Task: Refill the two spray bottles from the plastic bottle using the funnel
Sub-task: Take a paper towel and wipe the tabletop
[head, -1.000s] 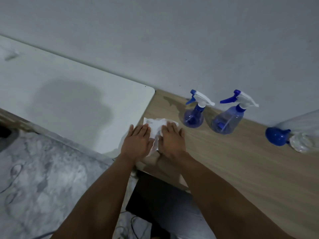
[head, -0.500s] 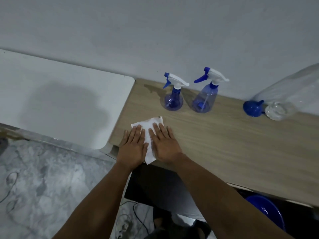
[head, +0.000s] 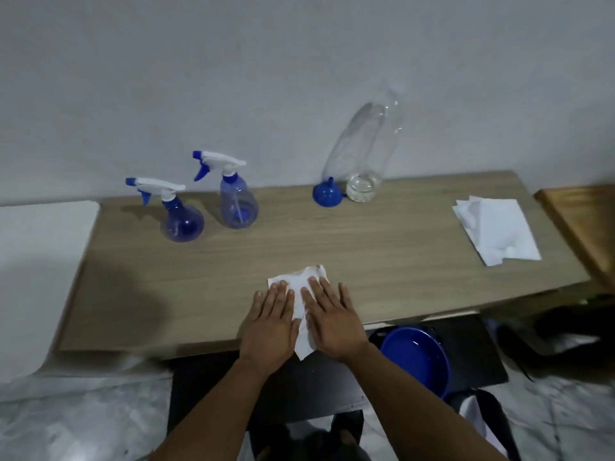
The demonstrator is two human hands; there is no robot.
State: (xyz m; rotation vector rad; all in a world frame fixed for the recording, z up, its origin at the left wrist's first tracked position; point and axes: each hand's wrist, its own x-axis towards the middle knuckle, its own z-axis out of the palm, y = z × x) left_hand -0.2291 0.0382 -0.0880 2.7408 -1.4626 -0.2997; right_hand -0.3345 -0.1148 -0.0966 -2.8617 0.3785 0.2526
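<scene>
Clear plastic bottle (head: 364,151) stands upright; both hands' fingers (head: 317,289) lie flat on tissue (head: 299,287).

Both hands (head: 301,322) and tissue (head: 299,287) slid rightward along table (head: 166,294)

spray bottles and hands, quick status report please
Left hand and right hand flat on tissue, holding nothing. Both spray bottles capped, upright. Funnel beside nearly empty plastic bottle. Nothing in the way.

hidden: tissue (head: 299,287) middle lay under left hand (head: 271,322) and right hand (head: 332,319) | cut off: blue basin (head: 416,357) beneath bench (head: 399,261) edge
</scene>
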